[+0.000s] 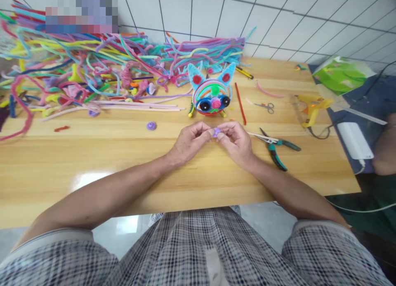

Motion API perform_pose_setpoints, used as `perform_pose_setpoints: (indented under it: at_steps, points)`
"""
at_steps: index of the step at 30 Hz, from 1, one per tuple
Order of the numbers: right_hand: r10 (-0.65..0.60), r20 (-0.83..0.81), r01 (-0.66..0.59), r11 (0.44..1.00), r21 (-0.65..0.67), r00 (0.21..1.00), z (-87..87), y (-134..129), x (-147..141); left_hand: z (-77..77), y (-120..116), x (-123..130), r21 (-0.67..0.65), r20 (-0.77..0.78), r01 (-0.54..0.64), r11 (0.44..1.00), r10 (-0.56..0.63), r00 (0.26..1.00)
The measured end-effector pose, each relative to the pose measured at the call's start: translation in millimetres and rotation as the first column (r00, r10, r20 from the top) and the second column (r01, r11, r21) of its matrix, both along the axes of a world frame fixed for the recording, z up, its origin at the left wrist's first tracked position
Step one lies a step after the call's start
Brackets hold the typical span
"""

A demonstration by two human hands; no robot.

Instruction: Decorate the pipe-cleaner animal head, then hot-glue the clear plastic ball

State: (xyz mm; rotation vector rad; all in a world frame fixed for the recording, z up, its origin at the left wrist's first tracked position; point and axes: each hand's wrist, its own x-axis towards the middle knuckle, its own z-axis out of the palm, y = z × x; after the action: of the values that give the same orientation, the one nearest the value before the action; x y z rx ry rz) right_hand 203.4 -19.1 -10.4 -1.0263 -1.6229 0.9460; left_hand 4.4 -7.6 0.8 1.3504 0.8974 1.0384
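Between the fingertips of both hands is a small purple pipe-cleaner coil [217,132]. My left hand [192,141] pinches its left side, and my right hand [233,140] pinches its right side. Part of the coil is hidden by the thumbs. Just beyond the hands stands a colourful pipe-cleaner animal [211,94] with blue ears, dark round eyes and a pink nose. A second purple coil [151,125] lies on the table to the left of my left hand. A pale pipe cleaner [260,136] reaches from beside my right hand to the pliers [274,147].
Heaped pipe cleaners [93,71] cover the back left of the wooden table [123,145]. Small scissors [265,107], a red pipe cleaner [240,103] and a yellow glue gun [312,108] lie to the right. A white power bank [355,140] is by the right edge, near another person's arm [385,145].
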Motion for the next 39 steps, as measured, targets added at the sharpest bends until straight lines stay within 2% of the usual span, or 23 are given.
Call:
perform_pose_setpoints:
  at_steps: [7,16,20,22,26,31,34,36,39]
  points:
    - [-0.071,0.219,0.025,0.979,0.203,0.973,3.1,-1.9,1.9,-3.3,1.7,1.4,-0.041,0.058,-0.001,0.999,0.003,0.998]
    - [-0.084,0.104,0.075,0.993,0.09,0.991,3.0,0.3,-3.6,-0.9,-1.2,1.0,-0.035,0.057,-0.008,0.999,0.01,0.998]
    - [-0.088,-0.051,0.085,0.995,-0.049,0.995,3.4,2.0,-7.9,-8.1,1.2,2.4,0.005,0.117,0.002,1.0,-0.003,0.993]
    - [-0.069,-0.079,0.063,0.995,-0.074,0.995,4.3,2.0,-8.7,-12.6,1.9,1.8,0.033,0.111,0.001,0.999,-0.004,0.994]
    - [-0.051,-0.03,0.05,0.998,-0.04,0.998,7.9,-0.8,-7.5,-15.2,-0.9,-0.8,0.05,0.068,-0.029,0.998,0.025,0.997]
    - [-0.09,0.051,0.088,0.995,0.051,0.995,11.1,-2.6,-6.1,-7.3,-3.2,0.6,-0.002,0.086,-0.095,0.996,0.095,0.992]
    - [-0.149,0.042,0.147,0.988,0.035,0.988,18.9,2.1,-4.7,-3.0,-1.8,0.8,-0.018,0.09,-0.132,0.991,0.133,0.987]
    - [-0.188,0.002,0.188,0.982,0.005,0.982,30.9,8.9,2.2,-1.4,-1.0,0.0,-0.027,0.09,-0.151,0.988,0.153,0.984]
    - [-0.303,-0.061,0.306,0.951,0.054,0.951,55.3,23.4,33.1,-0.3,-0.5,-0.5,-0.082,0.095,-0.165,0.983,0.173,0.98]
